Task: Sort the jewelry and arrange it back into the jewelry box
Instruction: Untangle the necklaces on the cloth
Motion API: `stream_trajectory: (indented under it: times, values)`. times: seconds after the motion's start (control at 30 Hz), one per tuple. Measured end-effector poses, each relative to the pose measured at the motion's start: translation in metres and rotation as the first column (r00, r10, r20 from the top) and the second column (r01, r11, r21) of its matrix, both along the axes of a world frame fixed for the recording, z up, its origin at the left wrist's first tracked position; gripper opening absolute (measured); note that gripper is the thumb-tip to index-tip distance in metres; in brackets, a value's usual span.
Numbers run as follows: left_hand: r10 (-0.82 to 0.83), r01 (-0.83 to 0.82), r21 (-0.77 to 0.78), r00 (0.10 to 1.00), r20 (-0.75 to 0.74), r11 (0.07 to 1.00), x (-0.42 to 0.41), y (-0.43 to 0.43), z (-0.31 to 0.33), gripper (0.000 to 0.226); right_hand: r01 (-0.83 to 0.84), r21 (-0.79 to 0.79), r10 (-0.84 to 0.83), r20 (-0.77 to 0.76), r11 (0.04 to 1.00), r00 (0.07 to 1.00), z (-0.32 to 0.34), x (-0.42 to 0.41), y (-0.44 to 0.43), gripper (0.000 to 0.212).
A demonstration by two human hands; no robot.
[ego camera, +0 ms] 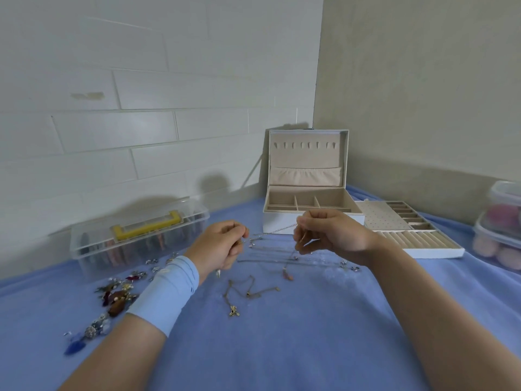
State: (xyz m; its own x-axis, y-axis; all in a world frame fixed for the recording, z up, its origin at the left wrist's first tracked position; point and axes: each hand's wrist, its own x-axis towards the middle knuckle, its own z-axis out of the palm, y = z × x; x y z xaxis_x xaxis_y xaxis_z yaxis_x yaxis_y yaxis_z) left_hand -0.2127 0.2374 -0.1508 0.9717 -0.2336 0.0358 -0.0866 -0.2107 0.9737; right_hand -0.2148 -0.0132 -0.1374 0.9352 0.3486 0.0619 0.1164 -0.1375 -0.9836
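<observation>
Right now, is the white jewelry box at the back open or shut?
Open. The jewelry box has its lid standing upright, showing hooks and a pocket; the beige compartments below lie exposed.

One jewelry box [282,221]; one loose tray [380,218]; one clear case [93,244]; two stacked tubs [504,193]; several necklaces [233,310]; many earrings [115,297].

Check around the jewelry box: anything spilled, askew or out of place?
Nothing looks damaged. The insert tray sits outside the jewelry box, on its right, angled to it. Earrings lie heaped loose at left, and a gold chain lies kinked on the blue cloth.
</observation>
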Motion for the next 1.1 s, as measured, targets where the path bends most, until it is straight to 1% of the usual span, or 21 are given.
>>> stream_trajectory:
  times: [0.1,0.17,0.2,0.3,0.37,0.43,0.53,0.6,0.67,0.7,0.73,0.77,0.8,0.83,0.87,0.9,0.93,0.97,1.03,1.1]
  values:
    - [0.045,-0.046,0.022,0.998,0.035,0.999,0.004,0.004,0.002,0.023,-0.064,-0.026,0.064,-0.015,0.998,0.998,0.006,-0.005,-0.001,0.037]
    - [0.071,-0.077,0.085,0.995,0.067,0.993,0.007,0.006,0.000,0.024,-0.097,-0.051,0.096,-0.008,0.994,0.995,0.009,-0.006,-0.002,0.048]
    - [0.091,-0.101,0.119,0.992,0.087,0.988,0.009,0.008,-0.001,0.025,-0.116,-0.029,0.116,-0.008,0.993,0.993,0.011,-0.006,-0.003,0.050]
    - [0.118,-0.162,0.261,0.978,0.174,0.952,0.016,0.015,-0.007,0.026,-0.203,0.136,0.205,-0.004,0.970,0.979,0.018,-0.008,-0.007,0.041]
    - [0.082,-0.170,0.386,0.969,0.232,0.907,0.018,0.018,-0.011,0.027,-0.268,0.193,0.271,0.013,0.944,0.962,0.022,-0.009,-0.005,0.033]
    - [0.024,-0.147,0.500,0.969,0.245,0.854,0.020,0.019,-0.014,0.026,-0.313,0.202,0.315,0.022,0.928,0.949,0.027,-0.008,0.002,0.025]
    - [-0.062,-0.094,0.646,0.975,0.215,0.757,0.017,0.020,-0.015,0.019,-0.336,0.195,0.343,-0.002,0.922,0.939,0.036,-0.008,0.021,0.025]
    - [-0.067,-0.108,0.679,0.972,0.226,0.726,0.016,0.024,-0.014,0.011,-0.317,0.165,0.323,-0.010,0.934,0.946,0.042,-0.005,0.034,0.028]
    - [-0.030,-0.174,0.652,0.957,0.289,0.738,0.014,0.028,-0.010,0.005,-0.275,0.133,0.279,-0.010,0.952,0.960,0.047,-0.002,0.048,0.034]
    - [-0.005,-0.232,0.619,0.934,0.356,0.751,0.013,0.030,-0.006,0.004,-0.257,0.133,0.261,-0.009,0.957,0.965,0.049,-0.001,0.055,0.036]
    - [0.035,-0.294,0.557,0.903,0.428,0.776,0.010,0.030,0.000,0.005,-0.246,0.146,0.250,-0.010,0.958,0.968,0.052,0.000,0.062,0.036]
    - [0.095,-0.338,0.458,0.875,0.475,0.822,0.006,0.029,0.006,0.008,-0.242,0.168,0.248,-0.014,0.956,0.969,0.054,0.001,0.069,0.036]
    - [0.156,-0.340,0.334,0.868,0.471,0.879,0.001,0.027,0.013,0.010,-0.238,0.189,0.245,-0.017,0.953,0.969,0.056,0.002,0.074,0.037]
    - [0.194,-0.303,0.199,0.881,0.432,0.932,-0.004,0.024,0.020,0.012,-0.228,0.201,0.235,-0.012,0.953,0.972,0.057,0.003,0.079,0.037]
    - [0.204,-0.250,0.076,0.902,0.381,0.965,-0.010,0.023,0.026,0.014,-0.213,0.201,0.217,0.001,0.956,0.976,0.057,0.004,0.082,0.038]
    - [0.195,-0.201,-0.013,0.925,0.327,0.979,-0.015,0.021,0.031,0.016,-0.195,0.194,0.195,0.019,0.961,0.981,0.057,0.006,0.084,0.038]
    - [0.167,-0.160,-0.049,0.947,0.276,0.986,-0.020,0.021,0.034,0.018,-0.176,0.187,0.172,0.037,0.966,0.984,0.057,0.007,0.086,0.038]
    - [0.122,-0.116,-0.041,0.966,0.227,0.992,-0.023,0.020,0.036,0.021,-0.158,0.180,0.151,0.054,0.971,0.987,0.056,0.008,0.087,0.038]
    - [0.001,-0.006,0.039,0.989,0.146,0.999,-0.026,0.019,0.035,0.020,-0.135,0.168,0.123,0.079,0.976,0.989,0.055,0.008,0.087,0.038]
    - [-0.101,0.089,0.121,0.990,0.101,0.989,-0.027,0.016,0.031,0.019,-0.127,0.158,0.114,0.087,0.979,0.990,0.052,0.007,0.087,0.037]
